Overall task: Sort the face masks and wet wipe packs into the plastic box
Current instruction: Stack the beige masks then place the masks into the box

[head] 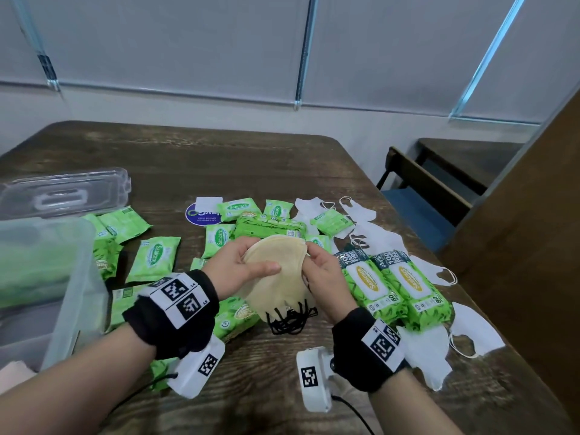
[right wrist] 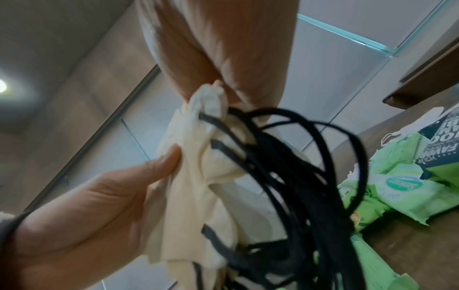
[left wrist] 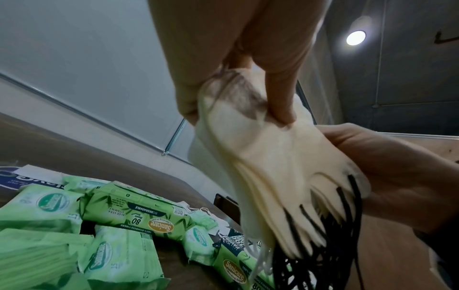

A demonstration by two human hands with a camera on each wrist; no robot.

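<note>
A stack of cream face masks (head: 277, 277) with black ear loops (head: 290, 318) is held above the table between both hands. My left hand (head: 241, 266) grips its left side, thumb across the front. My right hand (head: 323, 274) pinches the right edge. The left wrist view shows the mask stack (left wrist: 268, 166) fanned, loops hanging. The right wrist view shows the crumpled masks (right wrist: 196, 176) and black loops (right wrist: 285, 176). Green wet wipe packs (head: 153, 259) lie scattered on the table. White masks (head: 373, 233) lie to the right. The clear plastic box (head: 72, 277) stands at the left.
The box's clear lid (head: 62, 193) lies behind it. Two large green wipe packs (head: 392, 284) sit right of my hands. A blue round sticker (head: 201, 213) lies mid-table. The wooden table (head: 219, 158) has bare surface at the back. A chair (head: 420, 196) stands at the right.
</note>
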